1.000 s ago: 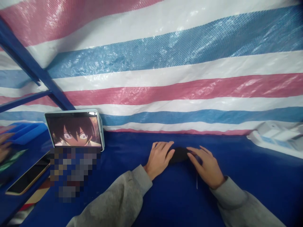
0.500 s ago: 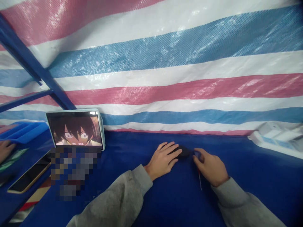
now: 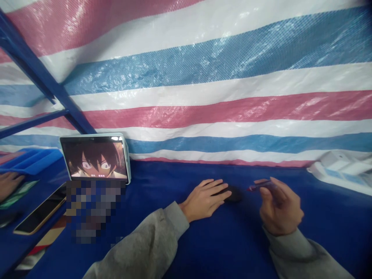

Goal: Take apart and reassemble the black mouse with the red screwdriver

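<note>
Lifted clear of the table since half a second ago, the right hand (image 3: 280, 211) now hovers to the right of the small black rounded object (image 3: 233, 193) it was touching before, and it carries a slim tool with a red and dark blue handle (image 3: 261, 186). Its grip is closed around that tool, thumb and fingers pinching the handle so that the red end points left toward the black object; the far end of the tool is hidden behind the fingers. The left hand (image 3: 205, 198) has barely shifted: it lies flat on the dark blue cover of the table (image 3: 180, 174), fingers spread and stretched out, their tips touching the left side of the black object. That object sits on the table between the two hands, in contact with the left one and apart from the right. It is too dark and blurred to tell what it is, perhaps a small case or pad.

Both forearms wear grey sleeves (image 3: 151, 248). At the left, a tablet in a pale case (image 3: 95, 159) stands propped against the striped red, white and blue tarpaulin wall (image 3: 203, 77), showing a cartoon. A phone with a dark screen (image 3: 40, 213) lies flat farther left, near a blue plastic tray (image 3: 29, 161) and another person's hand (image 3: 10, 184). White plastic pieces (image 3: 340, 166) lie at the far right.
</note>
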The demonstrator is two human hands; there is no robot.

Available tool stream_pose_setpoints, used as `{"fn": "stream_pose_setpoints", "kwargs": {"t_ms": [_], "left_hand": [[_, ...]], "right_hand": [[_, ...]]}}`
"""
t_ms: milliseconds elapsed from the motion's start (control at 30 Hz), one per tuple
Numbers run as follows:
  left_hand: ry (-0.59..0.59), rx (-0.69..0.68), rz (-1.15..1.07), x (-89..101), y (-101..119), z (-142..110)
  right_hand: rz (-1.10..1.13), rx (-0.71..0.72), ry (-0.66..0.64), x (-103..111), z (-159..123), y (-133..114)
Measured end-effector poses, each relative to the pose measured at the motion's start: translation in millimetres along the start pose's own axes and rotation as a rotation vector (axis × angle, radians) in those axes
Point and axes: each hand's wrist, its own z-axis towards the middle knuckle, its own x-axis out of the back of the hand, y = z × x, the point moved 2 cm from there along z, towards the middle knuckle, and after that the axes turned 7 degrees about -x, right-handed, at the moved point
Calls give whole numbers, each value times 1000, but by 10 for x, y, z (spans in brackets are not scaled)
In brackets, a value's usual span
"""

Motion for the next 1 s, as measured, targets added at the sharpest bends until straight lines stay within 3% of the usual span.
{"fn": "stream_pose_setpoints", "kwargs": {"t_ms": [133,267,467,767,1000], "left_hand": [[7,-18,16,-24,-8,-12],[1,-19,22,-35,-8,-15],[7,-15,15,-23,0,-4],[1,-17,16,-23,3,-12],[-3,-13,22,-38,-2,-6]], "right_hand": [[-168,98,26,22,-1,-54],[-187,194,11,36,38,-102],[-174,228,27,53,54,-64],[-90,237,-83,45,40,-114],[-143,261,55,-63,171,-394]]}}
